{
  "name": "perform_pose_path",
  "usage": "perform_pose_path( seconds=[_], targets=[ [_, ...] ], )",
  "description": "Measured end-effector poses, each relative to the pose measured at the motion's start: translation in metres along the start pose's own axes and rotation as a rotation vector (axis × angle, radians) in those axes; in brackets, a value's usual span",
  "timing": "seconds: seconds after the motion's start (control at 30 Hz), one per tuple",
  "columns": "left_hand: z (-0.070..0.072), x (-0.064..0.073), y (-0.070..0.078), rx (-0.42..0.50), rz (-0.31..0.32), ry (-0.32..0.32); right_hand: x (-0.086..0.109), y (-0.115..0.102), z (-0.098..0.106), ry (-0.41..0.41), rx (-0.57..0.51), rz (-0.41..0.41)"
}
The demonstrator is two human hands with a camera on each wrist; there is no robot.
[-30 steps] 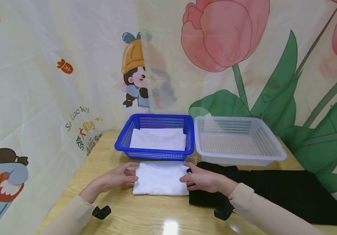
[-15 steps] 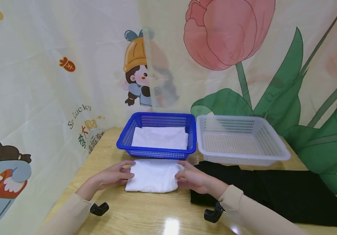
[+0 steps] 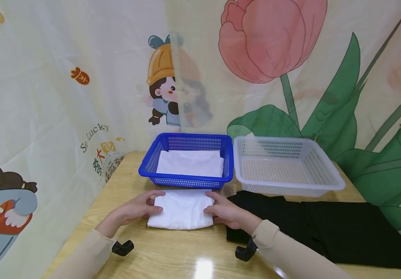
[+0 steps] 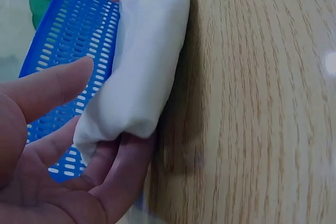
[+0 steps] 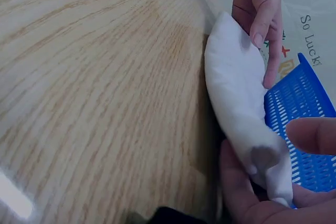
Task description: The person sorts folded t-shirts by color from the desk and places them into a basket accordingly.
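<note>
White basket (image 3: 273, 170) stands upright at the rear of the wood-grain bench (image 3: 172, 252). Black cloth (image 3: 361, 232) lies flat in front, extending right. Curtain (image 3: 47, 58) behind bears pink tulips (image 3: 273, 38), green leaves (image 3: 336, 89), a cartoon figure (image 3: 163, 93) and "So Lucky" lettering (image 3: 95, 135).

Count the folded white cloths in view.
2: one folded white cloth between the left hand and right hand, in front of the blue basket; a second cloth inside that basket. Others could be hidden beneath.
</note>
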State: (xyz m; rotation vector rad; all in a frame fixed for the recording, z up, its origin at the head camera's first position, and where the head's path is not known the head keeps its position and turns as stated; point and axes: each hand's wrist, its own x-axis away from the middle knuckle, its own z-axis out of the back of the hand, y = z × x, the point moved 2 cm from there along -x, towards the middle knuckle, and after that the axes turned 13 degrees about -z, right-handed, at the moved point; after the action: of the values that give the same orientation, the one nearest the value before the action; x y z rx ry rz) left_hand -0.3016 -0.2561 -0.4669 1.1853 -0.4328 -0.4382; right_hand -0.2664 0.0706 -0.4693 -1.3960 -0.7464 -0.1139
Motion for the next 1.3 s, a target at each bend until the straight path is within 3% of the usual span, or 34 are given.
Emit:
perform_pose_path(
  seconds=[0.17, 0.33, 0.47, 0.67, 0.8, 1.07, 1.17, 1.3],
  targets=[
    [0.0, 0.0, -0.003, -0.012, 0.004, 0.016, -0.008, 0.004, -0.004, -0.046, -0.066, 0.022],
    [-0.003, 0.002, -0.007, -0.018, -0.005, 0.053, -0.014, 0.006, -0.008, -0.043, -0.039, 0.063],
    [-0.006, 0.005, -0.01, -0.028, -0.017, 0.093, -0.016, 0.008, -0.012, -0.01, 0.022, 0.104],
    [-0.005, 0.016, -0.003, -0.017, -0.026, 0.106, -0.01, 0.005, -0.014, 0.116, 0.217, 0.2],
    [0.001, 0.027, 0.016, -0.044, -0.064, 0.099, 0.001, -0.004, -0.016, 0.07, 0.25, 0.262],
    [0.02, 0.047, 0.072, -0.047, -0.172, 0.056, 0.036, -0.046, -0.014, -0.023, 0.254, 0.355],
    [0.026, 0.044, 0.092, -0.05, -0.209, 0.075, 0.046, -0.066, -0.009, -0.016, 0.242, 0.371],
    [0.034, 0.027, 0.113, -0.038, -0.253, 0.112, 0.05, -0.09, 0.004, 0.037, 0.235, 0.389]
  ],
)
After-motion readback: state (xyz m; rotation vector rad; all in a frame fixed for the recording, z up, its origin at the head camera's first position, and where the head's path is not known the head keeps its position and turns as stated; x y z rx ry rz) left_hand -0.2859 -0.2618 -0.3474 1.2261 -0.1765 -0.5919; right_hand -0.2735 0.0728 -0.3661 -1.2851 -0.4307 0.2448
